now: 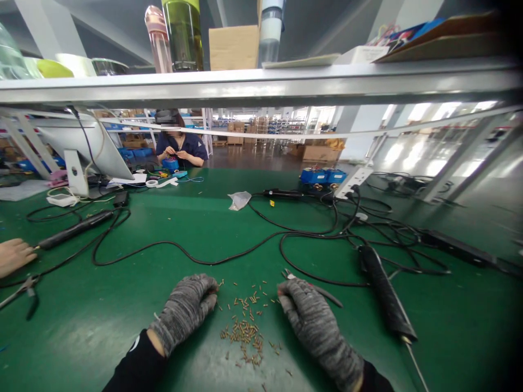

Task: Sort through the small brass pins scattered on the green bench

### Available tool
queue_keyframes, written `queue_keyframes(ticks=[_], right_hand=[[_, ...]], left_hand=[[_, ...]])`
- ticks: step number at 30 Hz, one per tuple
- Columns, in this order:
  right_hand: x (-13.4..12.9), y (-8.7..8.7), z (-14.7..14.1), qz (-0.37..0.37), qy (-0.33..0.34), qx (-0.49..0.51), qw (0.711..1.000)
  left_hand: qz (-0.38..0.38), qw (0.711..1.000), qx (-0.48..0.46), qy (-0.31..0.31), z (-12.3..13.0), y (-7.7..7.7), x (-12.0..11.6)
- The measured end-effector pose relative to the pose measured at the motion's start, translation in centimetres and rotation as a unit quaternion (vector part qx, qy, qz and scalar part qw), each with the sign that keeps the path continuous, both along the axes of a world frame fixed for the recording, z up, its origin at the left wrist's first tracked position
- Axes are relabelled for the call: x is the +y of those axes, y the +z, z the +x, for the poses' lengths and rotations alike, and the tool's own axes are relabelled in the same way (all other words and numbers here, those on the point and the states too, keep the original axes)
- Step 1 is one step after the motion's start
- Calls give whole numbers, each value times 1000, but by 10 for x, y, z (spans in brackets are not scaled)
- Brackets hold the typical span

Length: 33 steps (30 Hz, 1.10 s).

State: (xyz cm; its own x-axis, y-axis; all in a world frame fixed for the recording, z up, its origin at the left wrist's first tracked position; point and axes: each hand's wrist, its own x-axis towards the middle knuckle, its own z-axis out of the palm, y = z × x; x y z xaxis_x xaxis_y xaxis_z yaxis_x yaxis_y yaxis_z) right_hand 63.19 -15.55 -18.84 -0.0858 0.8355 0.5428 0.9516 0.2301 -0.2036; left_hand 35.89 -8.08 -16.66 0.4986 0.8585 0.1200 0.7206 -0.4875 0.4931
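Observation:
Grey knitted gloves cover both my hands. My left hand (188, 306) rests on the green table left of a scattered pile of small brass-coloured pieces (244, 331), which look like screws or pins. Its fingers are curled together, and what they hold, if anything, is hidden. On the pile's right side lies my right hand (308, 316), fingers curled in, with their tips at the loose pieces; I cannot make out anything in them. Just beyond that hand, a pair of pliers (329, 296) lies partly hidden behind it.
Black electric screwdrivers (384, 294) and tangled cords (347, 231) lie to the right. Another person's hand (15, 257) is at the far left, near a second screwdriver (77, 228). A shelf (245, 87) crosses above. A person (182, 144) sits opposite, beyond a plastic bag (239, 200).

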Motion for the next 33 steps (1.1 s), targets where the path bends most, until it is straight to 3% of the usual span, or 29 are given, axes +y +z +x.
queue_keyframes(ticks=[3,6,8,12,16,28,33], right_hand=[[4,-1,0,-93,-35,-33,995],[-2,7,-2,-117,-28,-30,992],[-11,14,-1,-143,8,-7,990],[-30,23,4,-219,150,67,962],[-35,21,4,-263,186,92,942],[-35,-5,7,-202,169,12,965],[-27,-14,9,-118,134,10,984]], left_hand=[[-48,995,-55,-62,4,10,-10],[-103,986,-59,-115,5,14,-16],[-120,982,-51,-137,3,14,-17],[-118,979,-42,-159,-3,8,-13],[-87,982,-32,-163,-3,7,-11],[-61,984,31,-164,7,19,-18],[-65,982,52,-167,10,22,-20]])
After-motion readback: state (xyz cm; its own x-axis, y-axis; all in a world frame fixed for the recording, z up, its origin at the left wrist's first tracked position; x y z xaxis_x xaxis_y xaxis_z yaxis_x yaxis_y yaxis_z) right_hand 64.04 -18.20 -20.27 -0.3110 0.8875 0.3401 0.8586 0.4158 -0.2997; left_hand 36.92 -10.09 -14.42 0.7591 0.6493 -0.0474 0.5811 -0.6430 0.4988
